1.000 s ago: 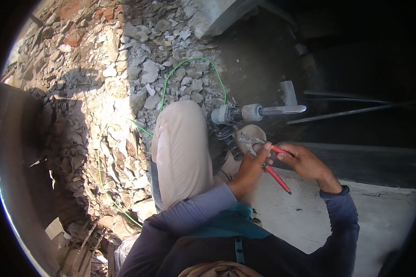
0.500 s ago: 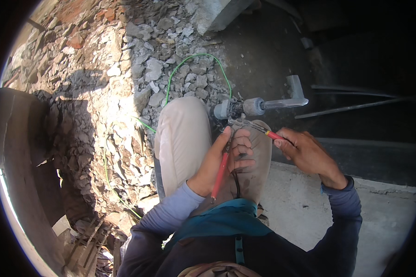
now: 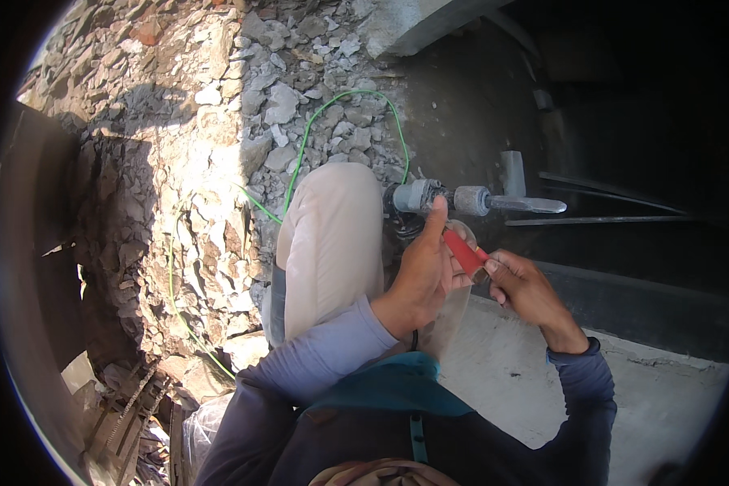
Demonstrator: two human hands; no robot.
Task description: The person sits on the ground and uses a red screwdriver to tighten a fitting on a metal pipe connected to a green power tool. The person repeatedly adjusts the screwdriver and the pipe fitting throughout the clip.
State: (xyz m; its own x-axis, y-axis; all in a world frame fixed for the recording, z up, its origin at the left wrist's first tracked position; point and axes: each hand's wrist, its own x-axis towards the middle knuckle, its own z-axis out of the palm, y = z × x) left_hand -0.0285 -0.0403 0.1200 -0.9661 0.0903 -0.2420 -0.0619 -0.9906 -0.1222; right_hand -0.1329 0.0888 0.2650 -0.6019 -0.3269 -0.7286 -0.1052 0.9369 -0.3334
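Observation:
In front of my knees lies a dusty grey-blue power hammer (image 3: 415,197), its round chuck (image 3: 470,200) and flat chisel bit (image 3: 535,206) pointing right. Beside it, over my right knee, are long pliers with red handles (image 3: 463,252). My left hand (image 3: 425,271) is curled around the pliers, its thumb stretched up close to the hammer body. With thumb and fingers closed, my right hand (image 3: 530,293) grips the red handle end. The jaws of the pliers are hidden behind my left hand.
Broken concrete rubble (image 3: 283,105) covers the ground ahead and to the left. A green cable (image 3: 305,134) loops over it. Thin metal bars (image 3: 599,219) lie at the right, beyond a concrete ledge (image 3: 535,381). A concrete beam (image 3: 417,28) juts in at the top.
The widely spread red handles have come close together. Both hands have moved nearer each other, the left one to the right and up. The hammer appears slightly lower and further right.

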